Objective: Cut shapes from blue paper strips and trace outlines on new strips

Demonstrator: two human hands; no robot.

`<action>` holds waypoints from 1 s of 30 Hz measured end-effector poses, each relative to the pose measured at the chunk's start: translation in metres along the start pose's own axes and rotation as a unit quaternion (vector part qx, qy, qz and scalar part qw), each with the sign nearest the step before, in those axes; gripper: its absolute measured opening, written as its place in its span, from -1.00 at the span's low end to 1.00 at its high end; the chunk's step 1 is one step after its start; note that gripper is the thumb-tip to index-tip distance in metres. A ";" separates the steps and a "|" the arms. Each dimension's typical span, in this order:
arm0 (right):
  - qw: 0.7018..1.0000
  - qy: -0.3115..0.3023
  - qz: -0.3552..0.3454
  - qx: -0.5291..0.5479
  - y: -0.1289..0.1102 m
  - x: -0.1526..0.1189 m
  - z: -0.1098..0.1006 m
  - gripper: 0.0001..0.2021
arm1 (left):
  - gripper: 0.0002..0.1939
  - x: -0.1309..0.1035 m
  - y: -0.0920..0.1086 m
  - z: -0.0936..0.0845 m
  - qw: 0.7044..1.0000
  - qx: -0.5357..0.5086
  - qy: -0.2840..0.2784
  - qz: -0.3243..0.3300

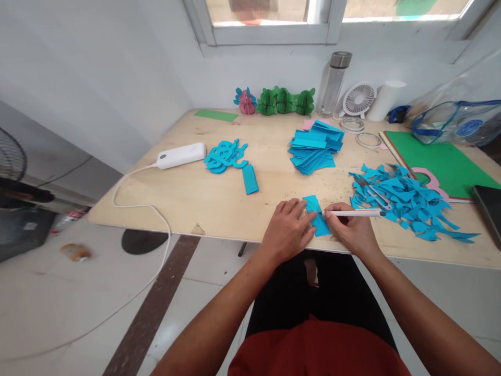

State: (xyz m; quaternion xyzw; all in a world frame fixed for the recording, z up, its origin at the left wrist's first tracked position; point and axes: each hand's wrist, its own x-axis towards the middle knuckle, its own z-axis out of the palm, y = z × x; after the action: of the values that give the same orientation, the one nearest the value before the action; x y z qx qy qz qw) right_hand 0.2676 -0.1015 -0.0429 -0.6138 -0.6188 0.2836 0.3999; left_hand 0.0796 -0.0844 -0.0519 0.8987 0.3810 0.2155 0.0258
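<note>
A small blue paper piece (322,226) lies at the table's front edge, with a dark curved line on it. My left hand (287,230) rests on its left side, fingers apart and spread over the paper. My right hand (350,227) is closed round a white pen (358,213), whose tip is at the paper's right side. Behind is a stack of folded blue paper (316,146). Further left lie cut blue shapes (226,155) and a folded blue strip (250,179). A heap of blue scraps (410,203) lies to the right.
Scissors with pink handles (430,180) lie partly in the scraps, near green sheets (454,162) and a craft knife (378,197). A white power bank (181,155) with a cable is at left. Along the wall stand green paper figures (284,101), a bottle (332,86) and a fan (359,99).
</note>
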 end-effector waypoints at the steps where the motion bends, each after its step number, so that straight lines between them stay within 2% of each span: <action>1: 1.000 -0.007 0.002 0.000 0.001 0.000 0.000 -0.80 | -0.66 0.000 0.000 0.000 1.000 0.000 0.001 0.001; 7: 1.000 -0.017 0.005 0.004 0.005 0.003 0.000 -0.82 | -0.67 0.000 0.000 -0.001 1.000 -0.001 0.003 0.002; 16: 0.999 -0.039 0.031 0.012 -0.001 0.008 -0.006 -0.79 | -0.67 0.001 0.001 -0.002 1.000 0.011 -0.005 0.003; 23: 0.997 -0.069 0.014 -0.021 -0.001 0.016 -0.011 -0.79 | -0.67 0.000 0.000 -0.001 1.000 0.010 -0.001 0.004; 30: 0.997 -0.071 0.020 -0.022 0.001 0.013 -0.014 -0.80 | -0.68 0.000 0.000 0.000 1.000 0.005 0.005 0.004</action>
State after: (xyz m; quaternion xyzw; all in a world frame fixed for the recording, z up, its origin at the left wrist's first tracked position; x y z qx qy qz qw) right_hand 0.2806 -0.0900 -0.0349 -0.6129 -0.6396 0.3204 0.3355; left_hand 0.0798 -0.0841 -0.0521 0.8991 0.3791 0.2181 0.0184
